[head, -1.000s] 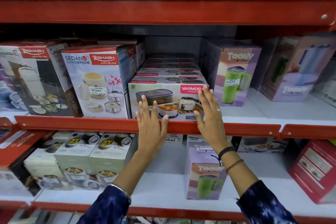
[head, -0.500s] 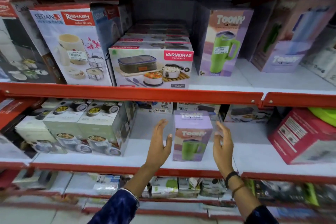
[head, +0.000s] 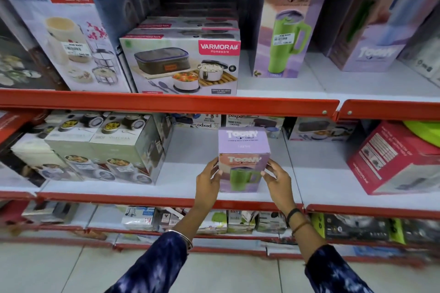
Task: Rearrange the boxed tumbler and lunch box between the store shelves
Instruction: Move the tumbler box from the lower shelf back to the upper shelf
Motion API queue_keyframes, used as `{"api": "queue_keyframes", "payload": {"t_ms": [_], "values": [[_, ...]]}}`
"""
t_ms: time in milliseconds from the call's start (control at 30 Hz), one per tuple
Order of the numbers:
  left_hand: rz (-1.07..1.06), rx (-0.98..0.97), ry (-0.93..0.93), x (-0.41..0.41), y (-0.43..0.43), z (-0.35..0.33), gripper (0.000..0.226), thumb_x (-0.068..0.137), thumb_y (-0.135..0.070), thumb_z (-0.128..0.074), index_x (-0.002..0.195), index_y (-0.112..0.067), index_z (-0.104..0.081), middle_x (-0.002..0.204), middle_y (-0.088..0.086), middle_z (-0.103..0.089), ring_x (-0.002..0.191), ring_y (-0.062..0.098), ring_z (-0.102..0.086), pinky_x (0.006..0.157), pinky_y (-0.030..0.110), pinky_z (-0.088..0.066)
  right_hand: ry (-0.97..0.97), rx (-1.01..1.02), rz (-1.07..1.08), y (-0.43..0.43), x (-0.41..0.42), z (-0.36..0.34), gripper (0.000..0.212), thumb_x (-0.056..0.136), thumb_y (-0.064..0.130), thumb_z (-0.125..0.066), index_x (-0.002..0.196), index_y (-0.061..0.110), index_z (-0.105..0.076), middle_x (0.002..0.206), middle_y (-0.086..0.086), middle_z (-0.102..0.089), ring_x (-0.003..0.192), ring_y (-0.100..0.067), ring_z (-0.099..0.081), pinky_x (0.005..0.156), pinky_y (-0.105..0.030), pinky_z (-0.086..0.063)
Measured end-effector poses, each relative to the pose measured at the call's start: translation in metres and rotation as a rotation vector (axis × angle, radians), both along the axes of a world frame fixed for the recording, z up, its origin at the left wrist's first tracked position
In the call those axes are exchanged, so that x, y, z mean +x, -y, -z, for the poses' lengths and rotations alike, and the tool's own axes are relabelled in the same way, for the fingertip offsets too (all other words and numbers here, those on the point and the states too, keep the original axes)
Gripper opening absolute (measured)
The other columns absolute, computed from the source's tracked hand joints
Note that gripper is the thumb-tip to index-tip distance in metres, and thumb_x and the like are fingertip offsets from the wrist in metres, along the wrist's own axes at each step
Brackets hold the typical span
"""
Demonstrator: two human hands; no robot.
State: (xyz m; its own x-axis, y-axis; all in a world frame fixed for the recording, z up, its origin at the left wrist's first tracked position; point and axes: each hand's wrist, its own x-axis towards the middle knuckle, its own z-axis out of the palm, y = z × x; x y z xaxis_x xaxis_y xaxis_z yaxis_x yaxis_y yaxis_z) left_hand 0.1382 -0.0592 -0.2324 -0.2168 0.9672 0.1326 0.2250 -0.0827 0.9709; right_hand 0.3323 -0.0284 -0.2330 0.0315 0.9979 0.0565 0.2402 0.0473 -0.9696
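A lilac Toony tumbler box [head: 243, 150] with a green mug printed on its front stands on the lower white shelf [head: 190, 173]. My left hand [head: 207, 182] presses its left side and my right hand [head: 277, 182] its right side, so both grip the box. On the upper shelf [head: 285, 88] the white Varmora lunch box [head: 184, 64] sits at the front edge, atop a row of identical boxes behind it. A taller Toony tumbler box [head: 289, 28] stands to its right.
Rishabh lunch box cartons [head: 64, 35] fill the upper left. Grey-green tiffin boxes [head: 104, 147] stand left of my hands, a red carton [head: 392, 159] to the right. Pexpo boxes [head: 252, 122] line the back. Red shelf lips [head: 166, 103] run across the front.
My hands dropped from the Varmora lunch box on the upper shelf to the lower shelf and closed on the sides of the small tumbler box. The view tilted downward.
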Motion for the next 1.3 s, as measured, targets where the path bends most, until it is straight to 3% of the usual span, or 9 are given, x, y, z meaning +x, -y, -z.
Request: {"api": "queue_keyframes", "payload": {"t_ms": [67,233,333,567,700,767,900,1100,1300], "values": [[-0.013,0.023,0.024,0.001,0.012,-0.005,0.036,0.094,-0.003,-0.051,0.13,-0.01,-0.051,0.123,-0.003,-0.058,0.114,0.016,-0.057,0.084,0.004,-0.044,-0.011,0.033,-0.004,0.013,0.003,-0.006,0.04,0.089,-0.002,-0.054,0.128,0.005,-0.053,0.133,-0.01,-0.056,0.118,-0.02,-0.053,0.088,-0.003,-0.042],[-0.076,0.081,0.086,0.0,0.041,-0.032,0.036,0.091,-0.014,-0.059,0.127,-0.014,-0.057,0.123,0.001,-0.064,0.113,0.001,-0.058,0.088,0.011,-0.047,-0.099,0.124,-0.015,0.044,0.011,-0.04,0.04,0.088,0.006,-0.06,0.126,0.018,-0.057,0.131,-0.003,-0.058,0.119,-0.012,-0.056,0.1,-0.026,-0.047],[-0.157,0.163,0.102,0.002,0.053,-0.069,0.032,0.088,-0.007,-0.062,0.119,-0.007,-0.062,0.115,-0.004,-0.063,0.099,-0.014,-0.058,0.081,0.008,-0.048,-0.184,0.198,0.011,0.053,0.01,-0.073,0.039,0.086,0.007,-0.062,0.123,0.019,-0.055,0.128,-0.003,-0.058,0.109,0.0,-0.06,0.093,-0.019,-0.05],[-0.142,0.263,0.104,0.0,0.044,-0.154,0.023,0.086,-0.013,-0.066,0.109,-0.012,-0.068,0.105,0.005,-0.072,0.098,0.016,-0.067,0.088,0.043,-0.055,-0.228,0.364,0.035,0.043,0.014,-0.148,0.04,0.084,0.002,-0.063,0.121,0.015,-0.055,0.09,0.036,-0.067,0.096,0.006,-0.063,0.082,-0.015,-0.052],[-0.118,0.279,0.055,0.002,0.037,-0.176,0.023,0.087,-0.017,-0.065,0.108,-0.012,-0.07,0.101,0.006,-0.074,0.089,0.015,-0.068,0.088,0.049,-0.055,-0.189,0.406,0.042,0.041,0.017,-0.168,0.038,0.084,0.003,-0.063,0.12,0.014,-0.056,0.104,0.03,-0.065,0.099,-0.003,-0.063,0.088,-0.023,-0.053],[-0.114,0.273,0.049,0.002,0.037,-0.177,0.022,0.086,-0.019,-0.066,0.107,-0.014,-0.071,0.098,0.005,-0.075,0.086,0.014,-0.068,0.085,0.05,-0.056,-0.183,0.421,0.053,0.043,0.018,-0.169,0.037,0.084,0.003,-0.064,0.119,0.014,-0.057,0.113,0.006,-0.067,0.106,-0.014,-0.062,0.094,-0.033,-0.052],[-0.104,0.257,0.03,0.004,0.038,-0.178,0.024,0.084,-0.025,-0.065,0.104,-0.015,-0.072,0.095,0.004,-0.075,0.081,0.011,-0.067,0.083,0.05,-0.057,-0.162,0.416,0.048,0.046,0.021,-0.169,0.036,0.084,0.006,-0.065,0.119,0.01,-0.059,0.122,-0.012,-0.062,0.107,-0.014,-0.063,0.095,-0.034,-0.052],[-0.08,0.321,0.037,0.013,0.036,-0.198,0.02,0.084,-0.02,-0.064,0.102,-0.017,-0.072,0.095,0.0,-0.076,0.084,0.01,-0.069,0.084,0.047,-0.057,-0.174,0.475,0.054,0.048,0.026,-0.193,0.04,0.082,0.003,-0.066,0.119,0.016,-0.057,0.115,-0.003,-0.066,0.094,0.005,-0.064,0.082,-0.014,-0.052],[-0.048,0.531,-0.042,0.034,0.018,-0.247,0.038,0.084,-0.008,-0.067,0.122,-0.009,-0.061,0.115,-0.002,-0.068,0.1,-0.002,-0.062,0.092,0.02,-0.051,-0.084,0.63,0.043,0.032,0.035,-0.242,0.063,0.076,0.003,-0.073,0.132,0.015,-0.049,0.127,0.009,-0.057,0.103,0.007,-0.06,0.089,-0.015,-0.05]]}}
